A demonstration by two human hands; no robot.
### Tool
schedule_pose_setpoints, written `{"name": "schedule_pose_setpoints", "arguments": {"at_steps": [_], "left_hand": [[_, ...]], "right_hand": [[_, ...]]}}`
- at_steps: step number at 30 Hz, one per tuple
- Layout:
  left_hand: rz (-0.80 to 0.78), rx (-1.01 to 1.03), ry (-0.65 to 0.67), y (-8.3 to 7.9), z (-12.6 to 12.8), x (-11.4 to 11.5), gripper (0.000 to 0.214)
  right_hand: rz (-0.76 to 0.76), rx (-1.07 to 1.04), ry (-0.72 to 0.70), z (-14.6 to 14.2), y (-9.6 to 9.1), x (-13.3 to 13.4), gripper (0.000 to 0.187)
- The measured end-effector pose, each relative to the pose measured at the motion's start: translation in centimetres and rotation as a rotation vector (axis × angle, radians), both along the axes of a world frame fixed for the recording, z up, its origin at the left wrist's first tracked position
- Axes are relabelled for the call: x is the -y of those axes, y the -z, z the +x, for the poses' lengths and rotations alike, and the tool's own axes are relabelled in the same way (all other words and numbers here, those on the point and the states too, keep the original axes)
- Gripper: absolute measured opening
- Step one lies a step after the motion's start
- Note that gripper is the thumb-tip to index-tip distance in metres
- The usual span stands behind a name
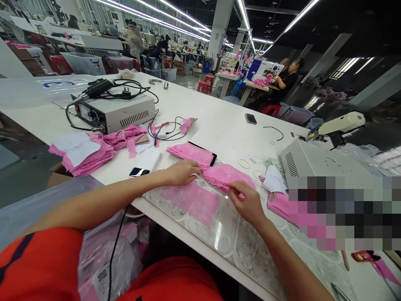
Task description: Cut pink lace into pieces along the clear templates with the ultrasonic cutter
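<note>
A clear plastic bag (219,234) lies flat near the front edge of the white table (219,121), with pink lace fabric (194,200) inside it. My left hand (183,172) rests with curled fingers on the bag's far edge, next to a folded pink lace piece (189,153). My right hand (247,202) pinches the edge of another pink lace piece (225,173) at the bag's mouth.
A grey electrical box (115,113) with black cables stands at the left, with stacks of pink fabric and white paper (83,155) before it. A black phone (139,172) lies near my left arm. Another white machine (316,161) stands at the right. A person sits at a far sewing table.
</note>
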State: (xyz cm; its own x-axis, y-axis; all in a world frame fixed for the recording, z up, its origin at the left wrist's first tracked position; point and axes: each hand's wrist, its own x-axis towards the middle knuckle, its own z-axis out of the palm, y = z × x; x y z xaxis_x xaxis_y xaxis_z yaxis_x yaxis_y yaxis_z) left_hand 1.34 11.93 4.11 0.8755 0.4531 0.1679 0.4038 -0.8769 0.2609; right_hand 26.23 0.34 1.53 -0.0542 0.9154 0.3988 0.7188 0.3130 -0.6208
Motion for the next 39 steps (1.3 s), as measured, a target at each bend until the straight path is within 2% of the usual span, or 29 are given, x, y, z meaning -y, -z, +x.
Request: {"name": "schedule_pose_setpoints", "arguments": {"at_steps": [2,6,11,17,23,29,33,39], "left_hand": [[0.029,-0.008,-0.005,0.6,2.5,-1.0,0.015],[0.053,-0.054,0.003,1.4,4.9,-2.3,0.007],[0.058,-0.083,0.015,1.3,4.6,-2.7,0.018],[0.067,-0.105,0.019,1.4,4.3,-2.5,0.008],[0.071,-0.086,0.004,2.0,4.4,-2.3,0.016],[0.049,-0.008,-0.028,1.1,4.1,-2.5,0.014],[0.050,0.099,-0.058,0.1,4.2,-2.2,0.015],[0.046,0.190,-0.020,-1.1,5.4,-1.9,0.013]], "right_hand": [[-0.080,-0.092,0.105,0.8,-0.1,-2.1,0.021],[-0.136,-0.125,0.134,1.4,0.8,-3.8,0.024],[-0.165,-0.159,0.132,1.4,1.5,-3.5,0.026],[-0.181,-0.182,0.135,1.6,1.5,-3.6,0.028],[-0.182,-0.180,0.131,1.6,1.7,-3.6,0.027],[-0.180,-0.175,0.129,1.6,1.5,-3.5,0.027],[-0.154,-0.157,0.127,1.2,0.5,-3.5,0.028],[-0.112,-0.074,0.106,-2.0,-1.4,-4.9,0.028]]}}
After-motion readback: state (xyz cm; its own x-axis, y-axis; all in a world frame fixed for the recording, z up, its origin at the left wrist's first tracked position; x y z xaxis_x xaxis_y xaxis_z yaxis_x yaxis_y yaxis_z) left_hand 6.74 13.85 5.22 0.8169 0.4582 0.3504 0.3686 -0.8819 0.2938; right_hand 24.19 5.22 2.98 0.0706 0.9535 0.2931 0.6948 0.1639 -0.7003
